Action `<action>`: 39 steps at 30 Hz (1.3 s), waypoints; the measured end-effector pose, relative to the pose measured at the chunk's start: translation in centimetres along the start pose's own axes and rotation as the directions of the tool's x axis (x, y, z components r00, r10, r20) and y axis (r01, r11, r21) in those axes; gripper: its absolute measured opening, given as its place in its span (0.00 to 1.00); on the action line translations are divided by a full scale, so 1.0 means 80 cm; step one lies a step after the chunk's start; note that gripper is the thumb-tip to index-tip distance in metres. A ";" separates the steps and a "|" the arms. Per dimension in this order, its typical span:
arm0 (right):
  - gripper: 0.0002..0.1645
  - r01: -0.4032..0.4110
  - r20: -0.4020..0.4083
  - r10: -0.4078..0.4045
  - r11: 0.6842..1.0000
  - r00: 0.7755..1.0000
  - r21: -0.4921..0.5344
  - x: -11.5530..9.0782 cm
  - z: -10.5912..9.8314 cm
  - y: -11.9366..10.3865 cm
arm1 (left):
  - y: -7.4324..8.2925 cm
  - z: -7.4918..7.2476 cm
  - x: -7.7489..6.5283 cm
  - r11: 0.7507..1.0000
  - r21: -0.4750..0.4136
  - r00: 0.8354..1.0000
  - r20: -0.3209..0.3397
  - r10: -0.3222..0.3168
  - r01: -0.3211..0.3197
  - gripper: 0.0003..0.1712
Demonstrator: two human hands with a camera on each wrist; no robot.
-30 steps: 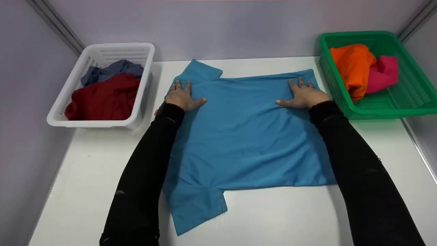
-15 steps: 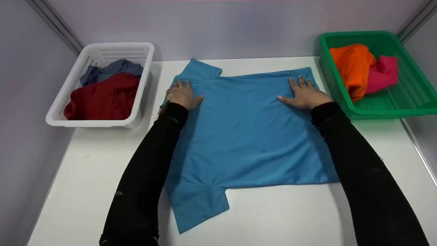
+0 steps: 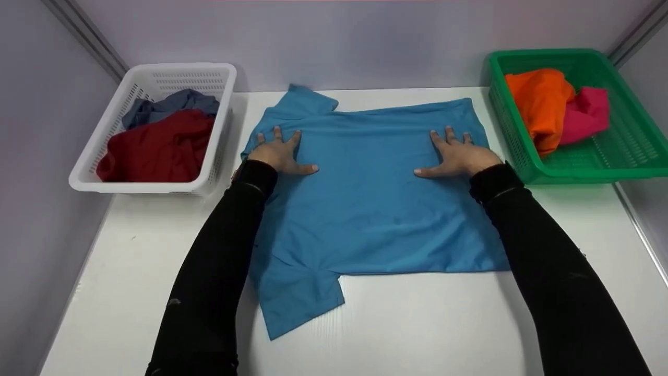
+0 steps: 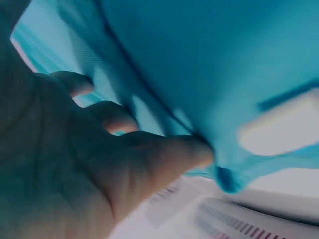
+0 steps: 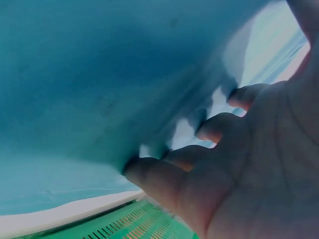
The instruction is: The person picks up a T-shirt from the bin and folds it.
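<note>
Both hands are lying flat, fingers spread and gripping nothing: the left hand (image 3: pixel 279 154) is pressing the blue T-shirt (image 3: pixel 365 209) near its far sleeve, the right hand (image 3: pixel 456 156) near the far hem corner. Judging by this, spreading is nearly finished and no fold is yet made. The shirt is lying sideways across the middle of the white table (image 3: pixel 443 324), between the white basket (image 3: pixel 156 83) and the green basket (image 3: pixel 574 167), mostly smooth, with faint wrinkles.

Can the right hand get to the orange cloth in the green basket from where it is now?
Probably yes: the right hand lies flat on the blue shirt beside the green basket, whose open top leaves the orange cloth uncovered.
</note>
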State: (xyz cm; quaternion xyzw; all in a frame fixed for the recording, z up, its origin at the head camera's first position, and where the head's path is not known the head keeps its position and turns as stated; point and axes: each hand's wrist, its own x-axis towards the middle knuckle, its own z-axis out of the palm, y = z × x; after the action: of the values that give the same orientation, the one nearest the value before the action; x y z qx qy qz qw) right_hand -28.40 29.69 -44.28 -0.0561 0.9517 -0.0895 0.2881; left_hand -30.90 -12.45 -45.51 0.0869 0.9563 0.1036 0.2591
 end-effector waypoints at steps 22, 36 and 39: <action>0.67 0.070 -0.179 -0.072 0.997 0.981 -0.019 0.041 -0.007 0.010 | 0.000 -0.023 0.028 0.997 0.077 0.983 -0.180 0.036 -0.022 0.57; 0.47 0.202 -0.392 -0.258 0.963 0.883 -0.179 -0.060 0.014 0.015 | 0.016 0.012 -0.055 0.934 0.261 0.889 -0.323 0.323 -0.245 0.50; 0.46 0.231 -0.418 -0.301 0.950 0.857 -0.209 -0.085 0.026 0.019 | 0.006 0.026 -0.079 0.919 0.270 0.862 -0.346 0.371 -0.288 0.49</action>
State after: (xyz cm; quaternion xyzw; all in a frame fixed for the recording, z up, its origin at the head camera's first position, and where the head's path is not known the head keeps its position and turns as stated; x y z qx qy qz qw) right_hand -21.68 31.99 -42.59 -0.1871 0.9792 -0.0663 0.0428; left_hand -24.36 -13.03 -44.10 0.2542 0.9647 0.0609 0.0313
